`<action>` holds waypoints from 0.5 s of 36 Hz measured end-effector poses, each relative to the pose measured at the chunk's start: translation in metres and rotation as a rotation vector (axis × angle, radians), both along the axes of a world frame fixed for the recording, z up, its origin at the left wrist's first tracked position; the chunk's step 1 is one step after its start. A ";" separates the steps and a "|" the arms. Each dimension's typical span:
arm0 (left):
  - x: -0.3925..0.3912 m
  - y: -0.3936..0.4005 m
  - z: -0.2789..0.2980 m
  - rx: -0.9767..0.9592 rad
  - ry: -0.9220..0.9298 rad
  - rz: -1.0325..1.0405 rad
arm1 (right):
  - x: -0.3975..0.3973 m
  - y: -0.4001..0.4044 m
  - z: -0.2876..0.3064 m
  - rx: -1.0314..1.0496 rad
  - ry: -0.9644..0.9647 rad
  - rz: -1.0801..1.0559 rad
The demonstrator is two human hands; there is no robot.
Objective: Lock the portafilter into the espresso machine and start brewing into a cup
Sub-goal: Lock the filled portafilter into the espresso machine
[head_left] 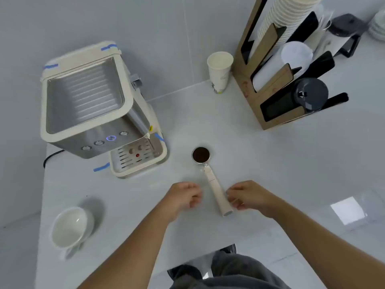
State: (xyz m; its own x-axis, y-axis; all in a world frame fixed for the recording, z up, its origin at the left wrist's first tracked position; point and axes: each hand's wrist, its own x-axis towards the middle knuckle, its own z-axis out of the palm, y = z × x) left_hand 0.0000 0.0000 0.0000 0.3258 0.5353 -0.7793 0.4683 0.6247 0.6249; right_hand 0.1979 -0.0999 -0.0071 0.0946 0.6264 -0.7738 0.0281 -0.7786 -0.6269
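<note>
The portafilter lies flat on the white counter, its basket full of dark ground coffee pointing away from me and its cream handle pointing toward me. My right hand is at the handle's right side, fingers curled and touching it. My left hand hovers just left of the handle, fingers loosely curled, holding nothing. The cream and steel espresso machine stands at the back left with one button lit blue and a bare drip tray. A white ceramic cup sits on the counter's near left.
A paper cup stands by the back wall. A cardboard organiser with stacked paper cups and lids fills the back right. The machine's black power cord runs off the left edge. The counter's front edge is near my legs.
</note>
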 end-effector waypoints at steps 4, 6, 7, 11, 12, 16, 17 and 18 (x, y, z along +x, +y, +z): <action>0.017 -0.002 -0.002 -0.003 -0.011 0.125 | -0.009 -0.004 -0.002 0.025 -0.067 -0.002; 0.026 -0.003 -0.004 -0.021 -0.027 0.182 | -0.014 -0.006 -0.006 0.041 -0.119 0.009; 0.029 -0.003 -0.006 -0.028 -0.032 0.208 | -0.016 -0.007 -0.008 0.052 -0.157 0.023; 0.039 -0.005 -0.011 -0.042 -0.037 0.272 | -0.025 -0.008 -0.013 0.091 -0.334 0.118; 0.041 -0.006 -0.012 -0.046 -0.037 0.282 | -0.028 -0.008 -0.012 0.101 -0.359 0.127; 0.044 -0.007 -0.015 -0.058 -0.029 0.294 | -0.035 -0.007 -0.016 0.117 -0.430 0.146; 0.045 -0.008 -0.016 -0.060 -0.028 0.294 | -0.036 -0.007 -0.017 0.116 -0.443 0.144; 0.045 -0.008 -0.016 -0.062 -0.028 0.292 | -0.037 -0.006 -0.017 0.113 -0.450 0.145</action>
